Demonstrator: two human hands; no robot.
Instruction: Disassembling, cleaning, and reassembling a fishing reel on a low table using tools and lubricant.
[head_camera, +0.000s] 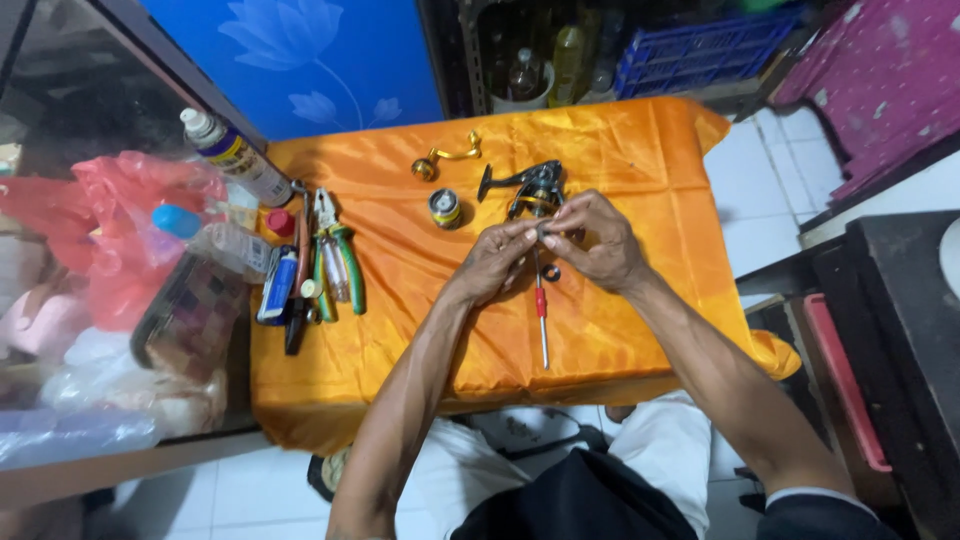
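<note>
Orange cloth covers a small table, and a fishing reel lies on it in pieces, so the stripping-down looks well under way rather than just begun. Already off and set aside are the gold handle near the far edge and the spool just in front of it. The dark reel body rests on the cloth just beyond the hands, and a small black ring lies just below them. Both hands meet above the cloth: the left hand and the right hand pinch together on a small dark part, too small to identify, fingertips closed narrowly on it. A screwdriver with a red grip lies on the cloth beneath the hands, untouched. Green-handled pliers, other tools and a spray can wait at the left edge. No piece looks refitted yet, as far as can be seen.
</note>
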